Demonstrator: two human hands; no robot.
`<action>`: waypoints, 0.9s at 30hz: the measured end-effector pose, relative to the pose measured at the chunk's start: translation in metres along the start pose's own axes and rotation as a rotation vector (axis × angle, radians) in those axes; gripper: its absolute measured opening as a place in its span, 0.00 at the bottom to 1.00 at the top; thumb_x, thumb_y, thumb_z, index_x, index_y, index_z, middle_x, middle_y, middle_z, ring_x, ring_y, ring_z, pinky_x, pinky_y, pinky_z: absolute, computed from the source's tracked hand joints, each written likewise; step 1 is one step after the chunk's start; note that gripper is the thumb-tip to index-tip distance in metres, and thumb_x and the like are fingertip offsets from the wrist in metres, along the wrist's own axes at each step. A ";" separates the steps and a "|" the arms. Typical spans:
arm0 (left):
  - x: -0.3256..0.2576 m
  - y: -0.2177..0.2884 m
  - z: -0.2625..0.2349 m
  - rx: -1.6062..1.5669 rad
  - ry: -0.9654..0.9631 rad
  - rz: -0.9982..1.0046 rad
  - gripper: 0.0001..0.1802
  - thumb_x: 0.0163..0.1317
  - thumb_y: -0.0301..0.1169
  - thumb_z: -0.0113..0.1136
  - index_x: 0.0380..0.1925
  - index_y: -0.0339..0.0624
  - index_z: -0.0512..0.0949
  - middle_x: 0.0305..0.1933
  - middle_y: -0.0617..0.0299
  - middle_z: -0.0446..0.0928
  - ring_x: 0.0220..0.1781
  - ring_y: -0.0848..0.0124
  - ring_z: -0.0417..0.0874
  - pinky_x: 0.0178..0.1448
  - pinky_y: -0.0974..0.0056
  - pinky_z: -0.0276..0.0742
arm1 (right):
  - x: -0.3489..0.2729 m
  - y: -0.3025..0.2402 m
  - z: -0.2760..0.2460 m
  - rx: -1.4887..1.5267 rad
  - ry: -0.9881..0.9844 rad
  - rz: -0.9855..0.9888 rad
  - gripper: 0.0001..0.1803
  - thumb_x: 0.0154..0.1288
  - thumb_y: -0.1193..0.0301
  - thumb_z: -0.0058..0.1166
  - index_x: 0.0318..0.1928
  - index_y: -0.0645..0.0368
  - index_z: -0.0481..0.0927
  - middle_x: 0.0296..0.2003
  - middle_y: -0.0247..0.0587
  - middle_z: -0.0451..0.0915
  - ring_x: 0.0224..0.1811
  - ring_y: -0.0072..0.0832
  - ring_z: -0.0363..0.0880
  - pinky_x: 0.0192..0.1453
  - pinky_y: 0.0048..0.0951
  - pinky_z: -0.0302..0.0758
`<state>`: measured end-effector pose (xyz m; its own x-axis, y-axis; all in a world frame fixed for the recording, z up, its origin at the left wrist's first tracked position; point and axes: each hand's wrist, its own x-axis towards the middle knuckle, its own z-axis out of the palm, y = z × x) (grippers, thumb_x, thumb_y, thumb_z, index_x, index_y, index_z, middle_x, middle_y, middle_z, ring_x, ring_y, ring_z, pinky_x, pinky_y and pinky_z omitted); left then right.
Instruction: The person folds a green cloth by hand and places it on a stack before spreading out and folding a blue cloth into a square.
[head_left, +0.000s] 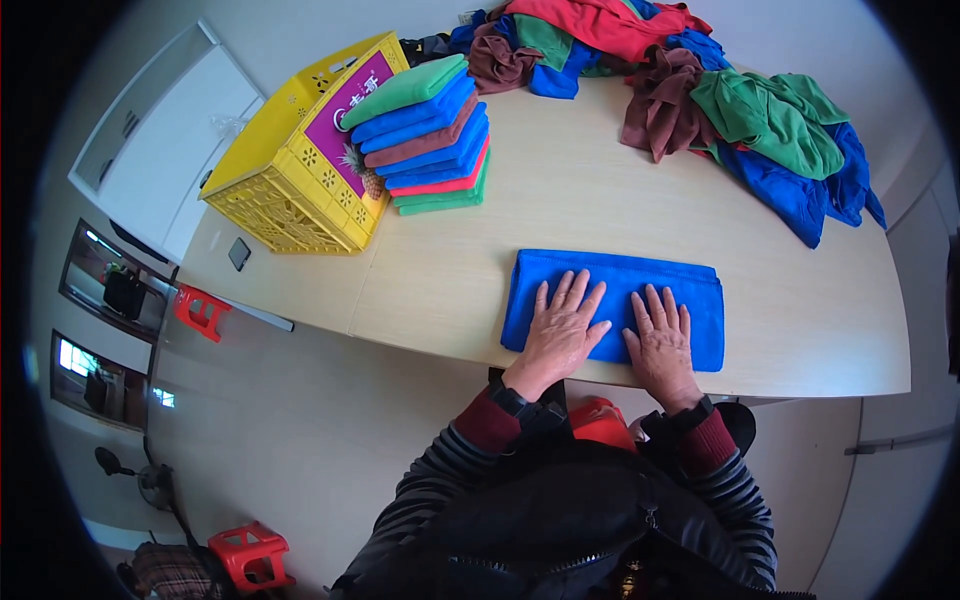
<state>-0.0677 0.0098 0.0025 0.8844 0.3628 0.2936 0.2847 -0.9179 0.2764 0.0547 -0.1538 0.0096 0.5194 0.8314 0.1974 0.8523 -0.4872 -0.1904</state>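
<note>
Cloth (616, 295), blue and folded, lies on the table (430, 270) directly beneath the left grip (558, 335) and right grip (662, 345), both spread flat with nothing clasped, while a folded stack (430, 135) and yellow crate (300, 185) sit ahead to their left and a loose pile (775, 125) lies ahead to their right.

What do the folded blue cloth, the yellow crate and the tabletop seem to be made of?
The blue cloth: soft, matte fabric, judging by its rounded folds; the fibre is unclear. The yellow crate: probably moulded plastic, with a slight sheen and patterned openings. The tabletop: wood or wood-look laminate, smooth, pale, softly shiny.
</note>
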 end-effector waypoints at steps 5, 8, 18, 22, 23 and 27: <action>0.001 0.004 0.007 0.072 -0.031 0.044 0.33 0.74 0.49 0.51 0.74 0.49 0.66 0.80 0.51 0.60 0.81 0.52 0.57 0.82 0.40 0.45 | 0.001 0.000 -0.003 -0.019 0.023 0.006 0.31 0.76 0.57 0.48 0.74 0.54 0.66 0.76 0.47 0.61 0.81 0.47 0.53 0.82 0.53 0.46; 0.000 0.000 -0.001 0.099 -0.043 0.030 0.32 0.74 0.48 0.50 0.74 0.50 0.65 0.80 0.53 0.59 0.82 0.53 0.56 0.82 0.41 0.44 | 0.003 -0.001 -0.005 -0.021 0.016 0.003 0.31 0.77 0.57 0.48 0.75 0.53 0.65 0.77 0.46 0.60 0.81 0.46 0.52 0.83 0.52 0.46; -0.025 -0.050 -0.006 0.137 0.004 -0.207 0.31 0.77 0.48 0.45 0.75 0.49 0.63 0.81 0.52 0.56 0.82 0.51 0.54 0.82 0.40 0.45 | -0.008 0.008 0.003 -0.053 0.059 -0.030 0.31 0.79 0.55 0.45 0.76 0.52 0.64 0.77 0.44 0.61 0.81 0.45 0.52 0.84 0.50 0.45; -0.037 -0.053 -0.009 0.119 0.049 -0.250 0.31 0.77 0.46 0.47 0.74 0.46 0.64 0.80 0.51 0.57 0.81 0.49 0.56 0.82 0.40 0.46 | -0.014 0.009 -0.002 -0.046 0.047 -0.048 0.31 0.78 0.56 0.47 0.75 0.52 0.64 0.76 0.45 0.61 0.81 0.45 0.52 0.84 0.50 0.46; -0.038 -0.049 -0.012 0.132 0.083 -0.230 0.30 0.76 0.45 0.49 0.73 0.45 0.66 0.79 0.51 0.59 0.80 0.49 0.57 0.81 0.40 0.48 | -0.016 0.009 -0.004 -0.025 0.032 -0.048 0.31 0.77 0.57 0.49 0.75 0.52 0.65 0.76 0.45 0.61 0.81 0.45 0.52 0.83 0.50 0.46; -0.040 -0.036 -0.019 0.002 0.118 -0.054 0.28 0.74 0.40 0.53 0.71 0.43 0.69 0.78 0.52 0.63 0.79 0.50 0.61 0.81 0.42 0.50 | -0.020 0.006 -0.010 0.043 -0.010 -0.083 0.33 0.73 0.58 0.54 0.75 0.53 0.65 0.76 0.46 0.61 0.81 0.46 0.52 0.83 0.51 0.48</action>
<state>-0.1205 0.0311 -0.0022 0.8181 0.4282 0.3839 0.3316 -0.8967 0.2933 0.0499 -0.1758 0.0143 0.4458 0.8713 0.2051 0.8890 -0.4043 -0.2152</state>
